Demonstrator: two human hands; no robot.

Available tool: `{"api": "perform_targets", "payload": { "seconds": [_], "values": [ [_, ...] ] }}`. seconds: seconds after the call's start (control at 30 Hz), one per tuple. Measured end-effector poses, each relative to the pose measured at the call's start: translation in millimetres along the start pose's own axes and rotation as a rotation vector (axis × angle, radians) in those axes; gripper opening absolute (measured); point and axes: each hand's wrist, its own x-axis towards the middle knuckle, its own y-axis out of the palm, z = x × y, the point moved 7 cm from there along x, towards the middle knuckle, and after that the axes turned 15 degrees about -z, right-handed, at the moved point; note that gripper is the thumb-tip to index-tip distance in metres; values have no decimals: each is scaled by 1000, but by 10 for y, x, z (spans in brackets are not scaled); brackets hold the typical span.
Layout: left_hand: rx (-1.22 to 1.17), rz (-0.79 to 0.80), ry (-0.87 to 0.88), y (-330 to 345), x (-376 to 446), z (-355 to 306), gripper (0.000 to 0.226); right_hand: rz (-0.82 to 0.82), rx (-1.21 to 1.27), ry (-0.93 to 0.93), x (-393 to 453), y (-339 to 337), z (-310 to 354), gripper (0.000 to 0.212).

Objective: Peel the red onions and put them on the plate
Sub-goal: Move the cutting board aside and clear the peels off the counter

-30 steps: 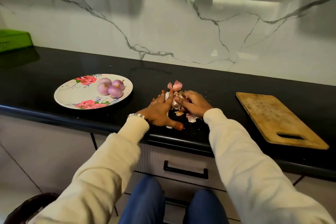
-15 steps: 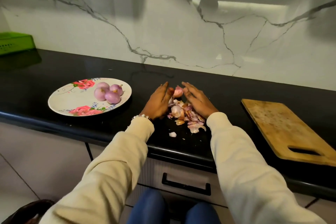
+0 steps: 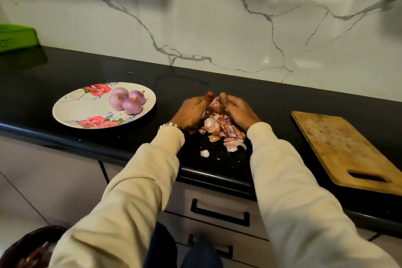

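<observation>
Three peeled red onions [image 3: 127, 100] lie together on the right half of a floral white plate [image 3: 76, 107] on the black counter. To its right, a heap of pink and brown onion peels [image 3: 224, 129] lies on the counter. My left hand [image 3: 191, 111] and my right hand [image 3: 238, 112] stand on edge either side of the heap with fingers straight, fingertips nearly meeting at the far side, cupping the peels between the palms. One loose white peel piece [image 3: 204, 153] lies nearer the counter edge.
A wooden cutting board [image 3: 345, 148] lies at the right on the black counter [image 3: 65, 69]. A green basket [image 3: 15, 38] stands far left against the marble wall. Drawers with black handles [image 3: 219, 213] sit below the counter edge. A dark container [image 3: 26, 248] is at bottom left.
My hands moved from working in the pile to standing on either side of it, and have drawn closer together, pushing the peels into a heap.
</observation>
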Motion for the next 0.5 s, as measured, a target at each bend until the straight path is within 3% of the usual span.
{"api": "perform_targets", "payload": {
  "seconds": [0.1,0.23,0.3,0.37,0.5],
  "values": [
    [-11,104,45,89,-74,55,65,27,-86,85,-30,17,-72,53],
    [237,203,74,110,-306,49,120,96,-32,109,-202,37,7,52],
    [318,222,75,120,-440,-27,127,83,-46,124,-308,-4,25,64],
    [379,131,49,168,-498,-32,120,29,-39,158,-395,-57,24,72],
    [377,-204,-26,295,-580,-132,97,-94,-26,222,-534,-82,48,65]
  ]
}}
